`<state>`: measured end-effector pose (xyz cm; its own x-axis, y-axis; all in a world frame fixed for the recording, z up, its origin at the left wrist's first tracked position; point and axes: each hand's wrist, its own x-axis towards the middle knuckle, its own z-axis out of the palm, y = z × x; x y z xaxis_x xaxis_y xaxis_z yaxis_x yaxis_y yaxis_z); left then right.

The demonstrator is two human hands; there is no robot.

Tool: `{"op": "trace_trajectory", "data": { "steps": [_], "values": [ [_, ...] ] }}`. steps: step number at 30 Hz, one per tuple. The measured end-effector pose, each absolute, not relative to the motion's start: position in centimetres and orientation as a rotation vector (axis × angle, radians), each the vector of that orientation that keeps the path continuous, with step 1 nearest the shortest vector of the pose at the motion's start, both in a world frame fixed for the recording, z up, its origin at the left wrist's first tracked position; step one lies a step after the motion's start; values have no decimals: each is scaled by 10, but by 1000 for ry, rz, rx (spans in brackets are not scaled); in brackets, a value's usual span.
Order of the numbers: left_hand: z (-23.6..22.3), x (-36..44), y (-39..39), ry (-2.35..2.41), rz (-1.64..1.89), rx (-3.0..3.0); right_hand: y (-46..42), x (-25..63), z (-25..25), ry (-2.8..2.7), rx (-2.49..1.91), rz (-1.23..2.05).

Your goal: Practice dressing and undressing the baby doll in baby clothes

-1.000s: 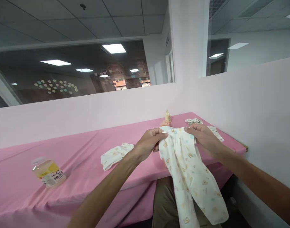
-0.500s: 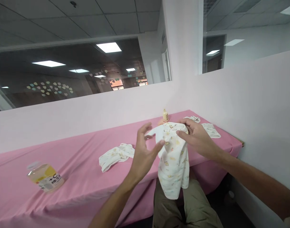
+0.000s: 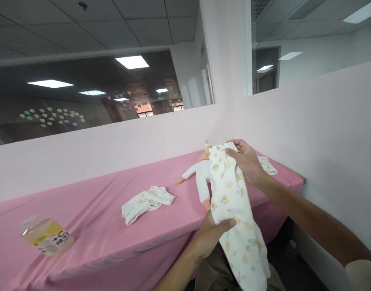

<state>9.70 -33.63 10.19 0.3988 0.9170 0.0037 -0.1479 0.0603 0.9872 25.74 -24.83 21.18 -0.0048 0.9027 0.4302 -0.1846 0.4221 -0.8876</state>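
Note:
White baby pants point(image 3: 229, 190) with a small printed animal pattern hang between my two hands over the table's front edge and my lap. My right hand point(image 3: 244, 159) is closed on the gathered waistband, with its thumb in front. Lower down, my left hand point(image 3: 214, 232) grips the pants along one side, thumb across the front and fingers hidden behind the cloth. Behind the pants a doll point(image 3: 200, 173) in a white suit lies on the pink-covered table point(image 3: 100, 210); the pants hide part of it.
A crumpled printed baby garment point(image 3: 147, 202) lies left of the doll. A labelled drink bottle point(image 3: 48, 238) stands at the left front. At the back is a small pale yellow bottle point(image 3: 207, 146). A folded printed cloth point(image 3: 267, 165) lies at the right, near the wall point(image 3: 331, 129).
My left hand has moved down and right and closed on the pants, which now hang longer and slant to the right. More of the doll shows.

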Motion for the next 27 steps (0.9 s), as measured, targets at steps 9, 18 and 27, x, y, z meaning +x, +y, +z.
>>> {"op": "trace_trajectory", "data": {
  "steps": [9,18,27],
  "values": [
    [165,56,-354,1648,1634,1925,-246,252,92,-1615,-884,1472],
    [148,-15,-332,1558,1690,1342,-282,233,16,-1560,-739,1643],
    [78,-106,-303,1356,1981,814,-287,250,-10,-1432,-846,1632]
  ]
}}
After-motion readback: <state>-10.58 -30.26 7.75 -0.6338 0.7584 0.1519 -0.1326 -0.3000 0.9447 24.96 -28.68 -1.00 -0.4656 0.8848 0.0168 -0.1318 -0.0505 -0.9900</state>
